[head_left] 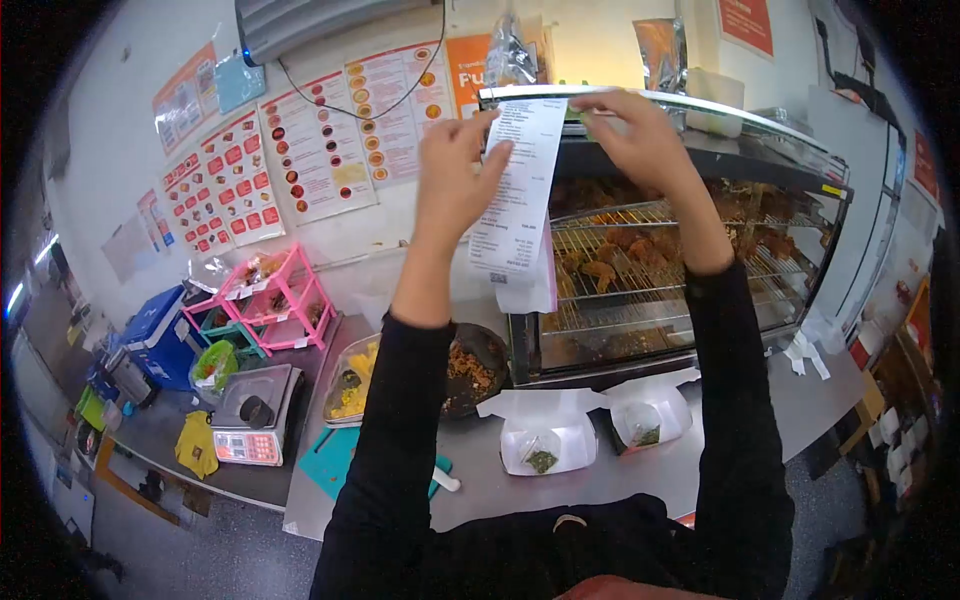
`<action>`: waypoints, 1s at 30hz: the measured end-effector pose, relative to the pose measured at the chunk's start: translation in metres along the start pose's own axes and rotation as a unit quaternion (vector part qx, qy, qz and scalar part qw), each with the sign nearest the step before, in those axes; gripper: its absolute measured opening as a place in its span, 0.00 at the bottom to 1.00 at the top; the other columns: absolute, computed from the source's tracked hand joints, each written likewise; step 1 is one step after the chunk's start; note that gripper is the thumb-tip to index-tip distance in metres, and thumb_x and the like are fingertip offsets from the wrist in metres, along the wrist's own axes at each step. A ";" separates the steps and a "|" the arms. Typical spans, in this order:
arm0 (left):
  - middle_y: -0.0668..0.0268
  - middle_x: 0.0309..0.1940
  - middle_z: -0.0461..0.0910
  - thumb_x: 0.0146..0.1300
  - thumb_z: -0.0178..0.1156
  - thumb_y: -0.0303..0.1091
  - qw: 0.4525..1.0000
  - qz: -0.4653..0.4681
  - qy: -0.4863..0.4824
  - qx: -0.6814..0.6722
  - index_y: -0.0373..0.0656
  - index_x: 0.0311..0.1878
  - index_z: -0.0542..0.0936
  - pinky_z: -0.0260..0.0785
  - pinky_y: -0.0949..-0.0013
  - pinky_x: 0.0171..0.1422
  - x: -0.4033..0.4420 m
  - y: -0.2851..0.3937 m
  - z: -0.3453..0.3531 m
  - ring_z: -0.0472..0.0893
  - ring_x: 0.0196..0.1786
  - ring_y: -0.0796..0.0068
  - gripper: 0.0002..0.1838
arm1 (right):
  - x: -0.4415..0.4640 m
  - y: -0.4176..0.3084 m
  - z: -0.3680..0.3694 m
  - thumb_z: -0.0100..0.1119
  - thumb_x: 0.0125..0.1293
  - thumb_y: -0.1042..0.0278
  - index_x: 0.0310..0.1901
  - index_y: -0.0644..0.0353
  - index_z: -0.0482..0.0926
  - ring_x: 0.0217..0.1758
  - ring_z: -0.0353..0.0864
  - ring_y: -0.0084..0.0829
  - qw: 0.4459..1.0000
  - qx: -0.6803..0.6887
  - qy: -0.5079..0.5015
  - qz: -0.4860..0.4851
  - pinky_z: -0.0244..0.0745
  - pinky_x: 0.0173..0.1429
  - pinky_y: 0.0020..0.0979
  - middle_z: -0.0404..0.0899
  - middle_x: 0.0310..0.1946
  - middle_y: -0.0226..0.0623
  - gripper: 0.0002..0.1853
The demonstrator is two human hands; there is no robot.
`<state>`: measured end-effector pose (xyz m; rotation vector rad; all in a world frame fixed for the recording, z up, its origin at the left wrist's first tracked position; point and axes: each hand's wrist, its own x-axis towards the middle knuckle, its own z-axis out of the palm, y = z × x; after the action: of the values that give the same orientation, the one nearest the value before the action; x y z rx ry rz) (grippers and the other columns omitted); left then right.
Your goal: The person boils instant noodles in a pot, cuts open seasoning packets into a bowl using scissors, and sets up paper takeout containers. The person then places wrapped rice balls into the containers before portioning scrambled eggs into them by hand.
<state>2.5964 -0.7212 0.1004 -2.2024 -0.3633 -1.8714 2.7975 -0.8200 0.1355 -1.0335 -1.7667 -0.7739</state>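
A long printed receipt (515, 190) hangs from the top edge of the glass display case. My left hand (462, 170) is at the receipt's left edge, its thumb and fingers apart near the paper. At the receipt's upper right corner, the fingertips of my right hand (635, 135) are closed together; whether they pinch the paper is hard to make out. Below, on the counter, two open white boxes stand side by side, the left box (575, 445) and the right box (677, 412), each with a small clear packet of green bits inside.
The display case (680, 345) holds fried pieces on racks. Left of the boxes are a dark pan (490, 350), a tray of yellow food (350, 400), a teal cutting board (325, 465), a scale (247, 447) and a pink rack (292, 300).
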 end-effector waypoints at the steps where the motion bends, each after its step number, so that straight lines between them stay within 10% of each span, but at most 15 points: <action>1: 0.57 0.33 0.74 0.51 0.60 0.37 1.000 0.003 0.003 0.003 0.44 0.40 0.79 0.63 0.60 0.46 0.000 -0.008 0.012 0.72 0.41 0.59 0.13 | 0.020 0.008 0.011 0.53 0.57 0.65 0.41 0.61 0.77 0.40 0.76 0.34 1.000 -0.014 -0.008 0.013 0.70 0.44 0.30 0.78 0.38 0.42 0.13; 30: 0.65 0.42 0.72 0.53 0.57 0.49 0.975 0.003 -0.025 0.221 0.54 0.48 0.77 0.59 0.58 0.44 -0.031 -0.010 0.036 0.73 0.42 0.66 0.20 | 0.041 0.049 0.057 0.53 0.56 0.62 0.35 0.59 0.80 0.37 0.77 0.41 0.992 -0.094 -0.066 0.056 0.70 0.44 0.35 0.79 0.33 0.42 0.12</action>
<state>2.6213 -0.7012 0.0643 -1.9440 -0.7043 -1.5462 2.8096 -0.7370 0.1552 -1.3249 -1.7544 -0.8281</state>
